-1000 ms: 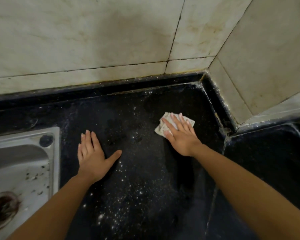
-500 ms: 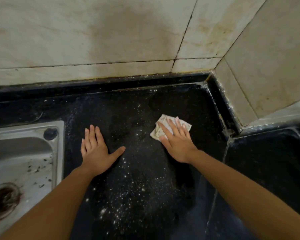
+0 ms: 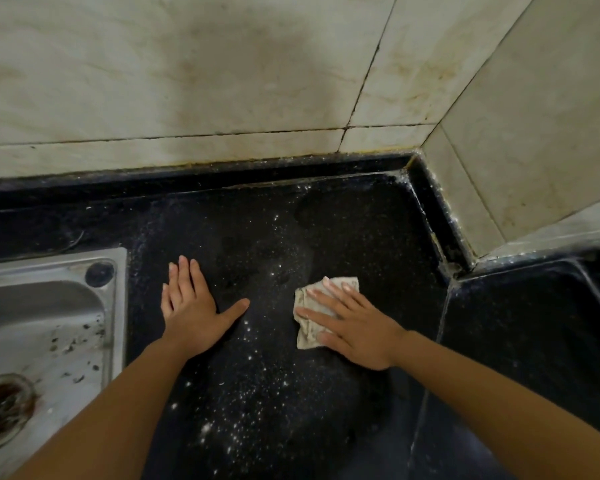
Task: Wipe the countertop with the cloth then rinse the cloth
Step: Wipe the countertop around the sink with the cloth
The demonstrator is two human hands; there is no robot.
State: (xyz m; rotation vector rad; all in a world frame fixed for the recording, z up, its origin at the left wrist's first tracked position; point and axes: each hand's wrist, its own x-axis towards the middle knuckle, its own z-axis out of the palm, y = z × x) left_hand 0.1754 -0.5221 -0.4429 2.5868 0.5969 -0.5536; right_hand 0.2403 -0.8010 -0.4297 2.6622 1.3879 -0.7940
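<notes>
From the head camera I look down at a black, speckled stone tabletop that runs into a corner of pale, stained wall tiles. My right hand lies flat with its fingers spread wide, pressing down on a small, crumpled, pale grey cloth. The cloth sits on the tabletop a little right of the middle, and I can see it poking out past my fingertips and beside my thumb. My left hand is flat on the bare tabletop too, fingers close together and thumb sticking out to the side. It holds nothing. The two hands are near each other but do not touch.

Lots of tiny white specks are sprinkled over the dark tabletop, mostly between my arms and closer to me. On the far left is a shiny steel sink with dark bits of dirt in it and a round, rusty-looking drain. My left hand is just beside the sink's rim. The cloth is well apart from the sink.
</notes>
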